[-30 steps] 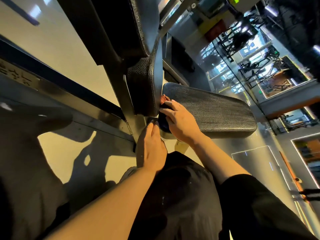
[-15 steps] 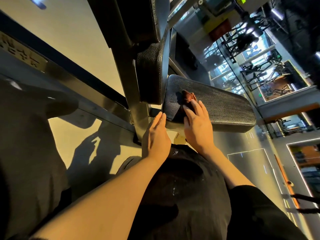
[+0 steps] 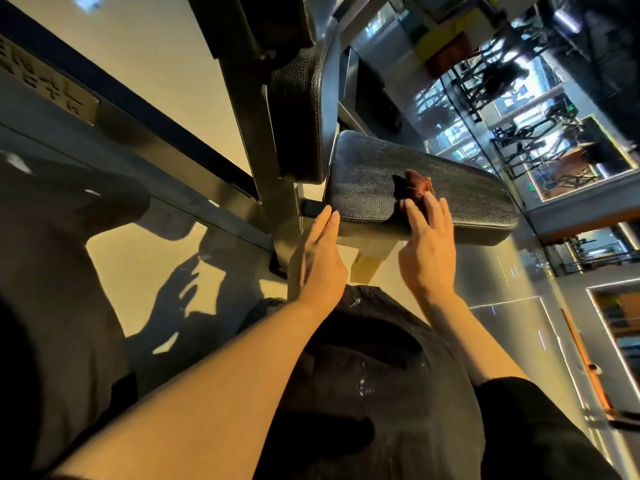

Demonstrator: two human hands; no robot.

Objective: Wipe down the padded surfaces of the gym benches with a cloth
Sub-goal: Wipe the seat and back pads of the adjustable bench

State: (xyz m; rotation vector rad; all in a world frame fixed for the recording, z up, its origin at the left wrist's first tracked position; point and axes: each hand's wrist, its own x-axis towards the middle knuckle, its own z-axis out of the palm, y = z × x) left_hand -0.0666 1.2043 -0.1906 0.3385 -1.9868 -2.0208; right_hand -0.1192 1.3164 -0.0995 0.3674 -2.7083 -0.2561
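Observation:
A black padded bench seat [image 3: 460, 195] lies in front of me, with a black padded backrest [image 3: 298, 116] rising at its left end. A crumpled reddish-brown cloth [image 3: 417, 187] rests on the seat's middle. My right hand [image 3: 427, 251] presses flat on the cloth's near part, fingers straight and together, over the seat's near edge. My left hand [image 3: 318, 258] is flat with fingers extended, its fingertips touching the seat's near left corner and holding nothing.
The bench's dark metal frame [image 3: 242, 109] runs up the left of the backrest. A long grey rail [image 3: 138, 161] crosses the tan floor [image 3: 138, 53] at left. Gym machines [image 3: 540, 140] stand far right. My dark-clothed knee [image 3: 374, 382] is below the seat.
My right hand has slid the cloth rightward along the seat, from the left end by the backrest to the middle. My left hand has stayed at the seat's left corner.

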